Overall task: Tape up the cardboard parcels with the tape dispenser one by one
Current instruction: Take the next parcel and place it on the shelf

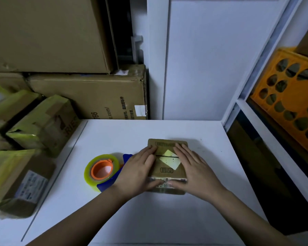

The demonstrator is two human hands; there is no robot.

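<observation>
Head view: small cardboard parcel (168,164) mid-table (167,219), flaps closed, pressed flat under left hand (137,172) and right hand (194,167), fingers straight. Tape dispenser (105,172) just left of parcel, touching left hand. Taped parcels (25,139) farther left.

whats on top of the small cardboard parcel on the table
Both hands lie flat on the small cardboard parcel: left hand and right hand. Between them show the flap seam and a torn pale label. Whatever lies under the palms is covered.
</observation>
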